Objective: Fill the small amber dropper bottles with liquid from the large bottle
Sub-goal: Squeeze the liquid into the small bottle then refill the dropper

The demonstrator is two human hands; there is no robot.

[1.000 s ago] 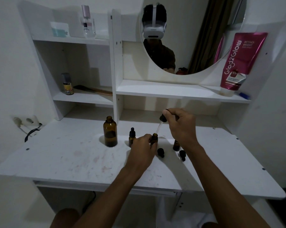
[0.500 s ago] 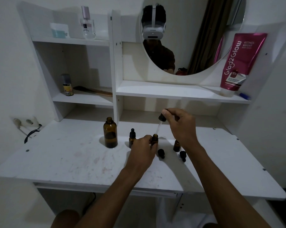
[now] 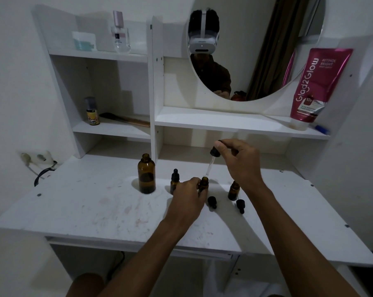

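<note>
Worktop (image 3: 84,211): white, with faint reddish stains. Landmark: large amber bottle (image 3: 146,173), upright and uncapped, standing on the worktop.

Far left of the large amber bottle: wall socket (image 3: 34,157) with a dark cable beneath it.

Above and left of it, on a shelf: small yellow-labelled bottle (image 3: 92,112), upright, with a comb (image 3: 125,120) lying flat beside it.

Just right of it, not touching: capped dropper bottle (image 3: 174,182), upright, black top on.

Further right: left hand (image 3: 187,196), grip closed round the open dropper bottle (image 3: 203,185). The bottle is upright. Its neck and shoulder show past the fingers and its base is hidden.

Right of the landmark and higher than its mouth: dropper (image 3: 212,160), black bulb up, clear glass tube slanting down and left. The tip sits just above the held bottle's mouth. Cannot tell whether it touches the rim.

Right hand (image 3: 239,161): grip pinching the dropper bulb between thumb and forefinger.

Right of the landmark, nearer the front edge: loose black cap (image 3: 211,201), lying on its side. Beyond it is a third dropper bottle (image 3: 233,190), uncapped and upright, partly behind the right wrist. A second loose cap (image 3: 240,205) lies just in front of it.

Far right and above: pink tube (image 3: 316,86), cap down on the shelf.
</note>
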